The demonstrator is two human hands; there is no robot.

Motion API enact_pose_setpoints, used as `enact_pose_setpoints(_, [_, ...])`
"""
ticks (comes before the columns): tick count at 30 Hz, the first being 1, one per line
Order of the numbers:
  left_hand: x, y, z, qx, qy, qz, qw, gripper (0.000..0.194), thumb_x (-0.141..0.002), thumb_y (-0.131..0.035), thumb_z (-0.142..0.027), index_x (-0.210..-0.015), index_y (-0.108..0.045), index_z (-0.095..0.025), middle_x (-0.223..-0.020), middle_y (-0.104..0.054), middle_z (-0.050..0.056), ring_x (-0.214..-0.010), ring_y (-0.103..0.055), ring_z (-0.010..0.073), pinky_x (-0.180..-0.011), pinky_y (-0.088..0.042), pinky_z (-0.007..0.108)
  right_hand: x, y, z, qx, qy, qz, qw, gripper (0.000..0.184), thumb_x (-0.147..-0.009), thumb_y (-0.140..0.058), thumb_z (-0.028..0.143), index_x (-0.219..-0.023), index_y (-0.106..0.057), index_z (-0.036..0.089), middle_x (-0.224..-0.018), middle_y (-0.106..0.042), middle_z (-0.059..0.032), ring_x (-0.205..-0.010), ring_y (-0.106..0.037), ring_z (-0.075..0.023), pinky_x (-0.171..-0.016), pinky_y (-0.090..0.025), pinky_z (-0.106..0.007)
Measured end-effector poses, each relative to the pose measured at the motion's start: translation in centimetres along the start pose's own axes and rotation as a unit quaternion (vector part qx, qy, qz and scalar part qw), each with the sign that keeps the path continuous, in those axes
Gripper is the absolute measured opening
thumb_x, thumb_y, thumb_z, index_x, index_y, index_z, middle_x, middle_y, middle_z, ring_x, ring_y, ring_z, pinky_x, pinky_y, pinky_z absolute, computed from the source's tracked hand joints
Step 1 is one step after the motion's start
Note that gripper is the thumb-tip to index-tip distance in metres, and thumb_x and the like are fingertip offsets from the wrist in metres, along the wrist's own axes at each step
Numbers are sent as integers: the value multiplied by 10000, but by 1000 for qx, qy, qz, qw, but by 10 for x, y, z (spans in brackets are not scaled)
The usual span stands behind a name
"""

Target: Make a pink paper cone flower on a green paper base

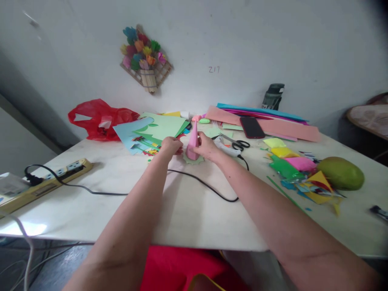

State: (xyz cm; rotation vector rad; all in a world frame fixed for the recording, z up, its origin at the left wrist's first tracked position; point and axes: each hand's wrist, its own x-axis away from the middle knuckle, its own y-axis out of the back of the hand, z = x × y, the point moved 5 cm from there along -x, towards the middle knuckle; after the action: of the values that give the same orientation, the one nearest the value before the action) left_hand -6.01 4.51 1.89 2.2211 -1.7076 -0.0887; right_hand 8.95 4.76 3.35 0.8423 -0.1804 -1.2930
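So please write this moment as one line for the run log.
left hand: on red scrap | right hand: holds pink cone upright on green cutout | scissors beside

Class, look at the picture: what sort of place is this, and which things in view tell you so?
Probably a home craft table. Stacked coloured paper sheets, scissors and paper scraps cover it, and both hands hold a pink paper cone. A paper-flower decoration hangs on the wall.

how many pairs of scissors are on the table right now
1. The scissors, with black handles, lie just right of the right hand that holds the pink paper cone, near the phone. Others may be hidden under paper.
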Motion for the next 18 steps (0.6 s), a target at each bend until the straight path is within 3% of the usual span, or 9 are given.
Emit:
enact_pose_setpoints(6, [6, -3, 10, -72, 90, 33, 993, 161, -553, -629, -134, -466, -498, -172, -436, -548, 68, -563, -607, 266, -537, -441, 369, 2, 2, 2, 13, 26, -11, 1000, 576, -662, -595, 287, -1189, -392, 169, -906, -632, -50, -820, -585, -163, -730, -424, -272])
enact_pose_setpoints(10, [16, 2, 7, -119, 99, 40, 987, 160, -557, -646, -171, -460, -518, -168, -428, -550, 74, -527, -602, 270, -509, -440, 365, 2, -1, 1, 17, 42, -16, 999, 564, -676, -581, 302, -1190, -393, 165, -903, -634, -52, -797, -585, -154, -708, -425, -259])
enact_pose_setpoints(15, [26, -3, 6, -147, 93, 120, 977, 126, -543, -618, -148, -440, -546, -146, -415, -573, 101, -387, -541, 198, -459, -444, 324, 2, -5, 0, 31, 53, -19, 998, 521, -701, -550, 308, -1181, -399, 174, -953, -628, -62, -810, -582, -152, -713, -426, -260])
enact_pose_setpoints(18, [26, -5, 9, -132, 88, 138, 978, 134, -535, -608, -116, -419, -545, -142, -416, -580, 105, -354, -521, 174, -437, -437, 302, 3, -7, -1, 19, 35, -11, 999, 534, -685, -564, 313, -1175, -402, 176, -1022, -608, -69, -830, -580, -151, -729, -429, -261])
